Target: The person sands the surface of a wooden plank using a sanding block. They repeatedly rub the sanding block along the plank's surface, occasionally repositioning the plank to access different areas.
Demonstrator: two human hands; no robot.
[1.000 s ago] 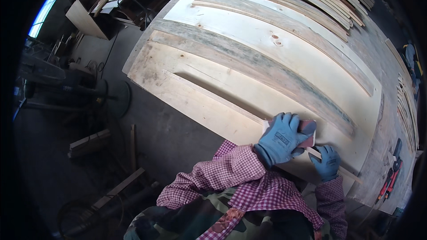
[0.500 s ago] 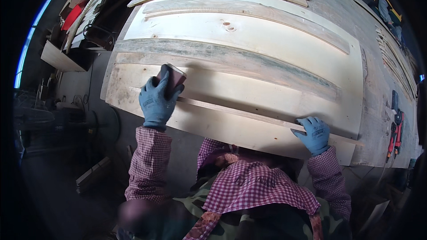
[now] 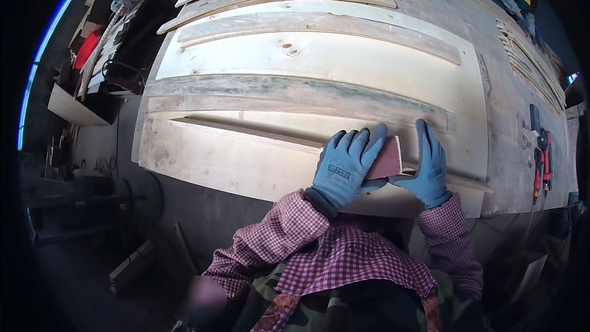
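Left grip [image 3: 342,171] around reddish block [image 3: 387,158]

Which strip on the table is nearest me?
The pale narrow strip partly hidden by your left hand; the others lie farther across the table.

Two hands [image 3: 341,175] [image 3: 428,169], one reddish block [image 3: 387,161], one strip [image 3: 246,131] beneath, perhaps two red-handled tools [image 3: 538,169] show.
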